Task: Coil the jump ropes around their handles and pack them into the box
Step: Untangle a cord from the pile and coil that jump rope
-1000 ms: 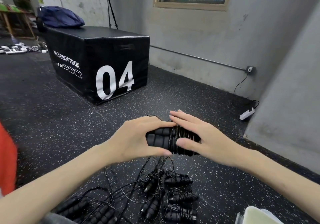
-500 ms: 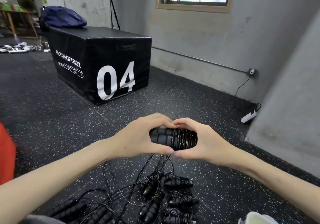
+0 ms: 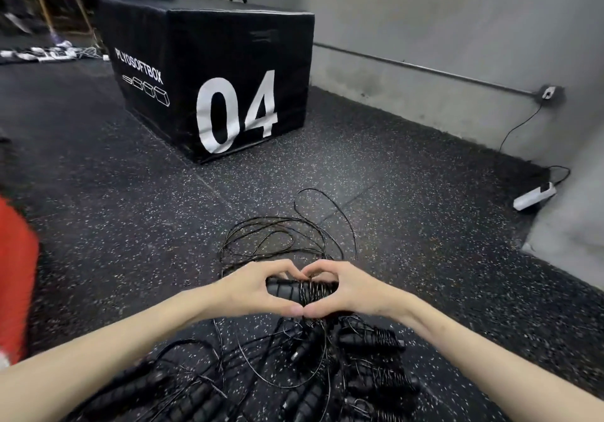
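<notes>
Left hand (image 3: 251,291) and right hand (image 3: 353,291) both curled around coiled rope bundle (image 3: 302,291), thumb tips meeting below, fingertips meeting above. Bundle held just above speckled floor (image 3: 408,225), centre near. Loose rope (image 3: 294,232) looped on floor just beyond hands. More wound handles (image 3: 372,340) and tangled ropes lie nearer, below wrists. Black plyo box (image 3: 212,71) marked "04" far left. Power strip (image 3: 534,196) far right by wall.

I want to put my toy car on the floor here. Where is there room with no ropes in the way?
Bare floor lies between the red thing and the loose rope loops, and right of the loops toward the white power strip. It is crowded under both hands, where the jump ropes pile up.
</notes>
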